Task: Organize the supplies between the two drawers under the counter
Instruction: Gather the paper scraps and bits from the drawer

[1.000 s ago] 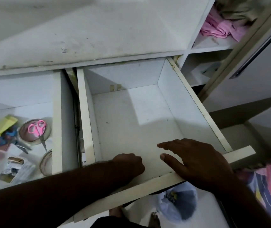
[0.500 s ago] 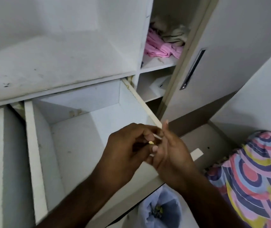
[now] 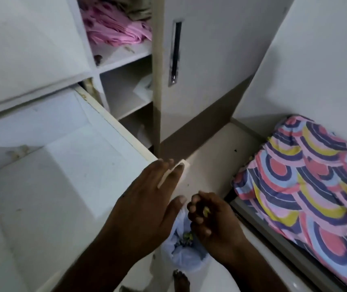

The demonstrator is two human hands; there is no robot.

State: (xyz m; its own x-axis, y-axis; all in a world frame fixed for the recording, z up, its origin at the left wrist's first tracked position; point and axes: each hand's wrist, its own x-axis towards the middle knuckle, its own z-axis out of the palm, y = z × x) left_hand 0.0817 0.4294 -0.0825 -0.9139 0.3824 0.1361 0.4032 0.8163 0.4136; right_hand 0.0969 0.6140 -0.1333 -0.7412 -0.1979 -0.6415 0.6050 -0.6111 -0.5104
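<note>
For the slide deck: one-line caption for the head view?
Left hand open over the empty drawer's front corner; right hand curled around yellowish scraps above the lined bin.
</note>
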